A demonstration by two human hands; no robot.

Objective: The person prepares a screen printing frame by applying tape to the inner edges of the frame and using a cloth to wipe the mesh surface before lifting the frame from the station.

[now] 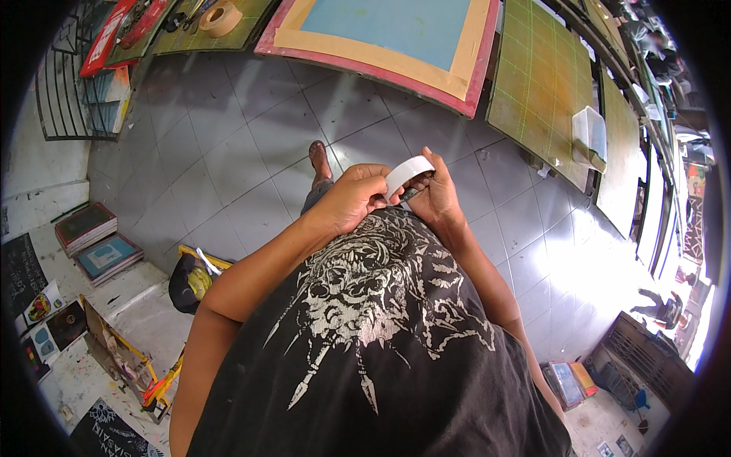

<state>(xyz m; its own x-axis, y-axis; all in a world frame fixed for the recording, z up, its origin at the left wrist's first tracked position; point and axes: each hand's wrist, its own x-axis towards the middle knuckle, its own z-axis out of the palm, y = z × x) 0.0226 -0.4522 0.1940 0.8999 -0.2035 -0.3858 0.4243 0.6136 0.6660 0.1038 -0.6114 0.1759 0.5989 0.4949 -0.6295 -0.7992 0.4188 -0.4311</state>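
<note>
In front of my chest I hold a roll of white tape [410, 172] between both hands. My left hand [356, 196] is closed, its bent fingers at the roll's left side. My right hand [435, 196] grips the other side, with the thumb up along the rim and fingers curled at the inside. Something small and dark shows between the hands, too hidden to name. Ahead of me lies a screen-printing frame [487, 46] with a red border, tan tape along its inner edges and blue mesh [365, 21].
Greenish boards [537, 76] stand in a row at the right, one bearing a clear plastic container [588, 135]. Far left, a tan tape roll [220, 19] rests on another board. Stacked frames [106, 255] sit at the left wall, near a yellow-edged object [202, 263]. Grey tiles [236, 152] cover the floor.
</note>
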